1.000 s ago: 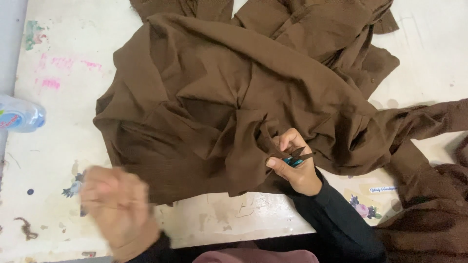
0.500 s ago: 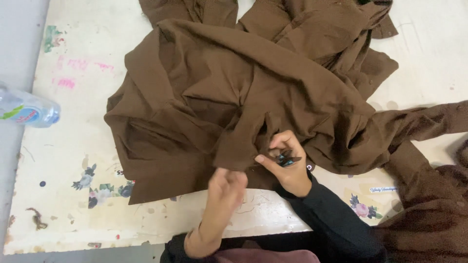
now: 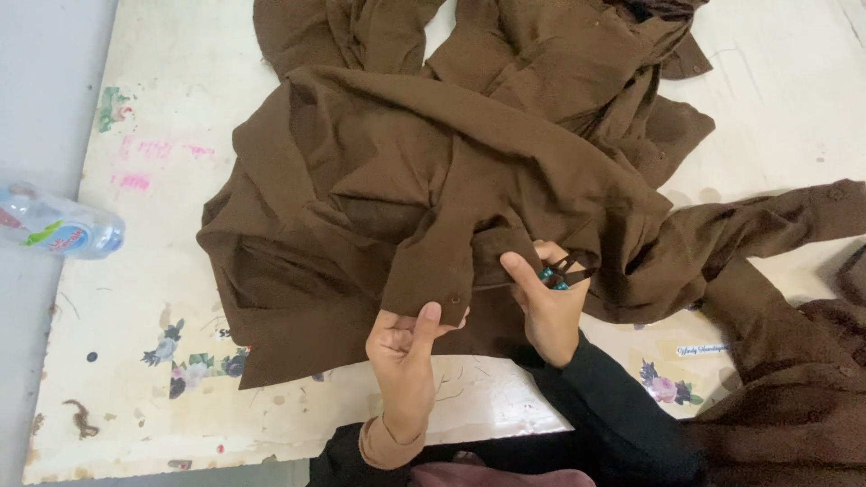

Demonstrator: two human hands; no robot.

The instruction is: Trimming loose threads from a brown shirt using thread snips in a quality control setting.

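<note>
Head view: left hand (image 3: 403, 347) pinches the brown garment (image 3: 433, 180); right hand (image 3: 546, 302), clamped on small snips (image 3: 557, 273), could nick bunched cloth.

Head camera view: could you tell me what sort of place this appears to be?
Probably a garment workshop: brown garments heaped on a stained worktable, small snips in the right hand.

Left hand (image 3: 403, 347) pinched thumb-up; right hand (image 3: 546, 302) curled shut, close beside.

garment (image 3: 433, 171): plain brown | table (image 3: 162, 271): cream, floral stickers | sleeve (image 3: 622, 415): black
</note>
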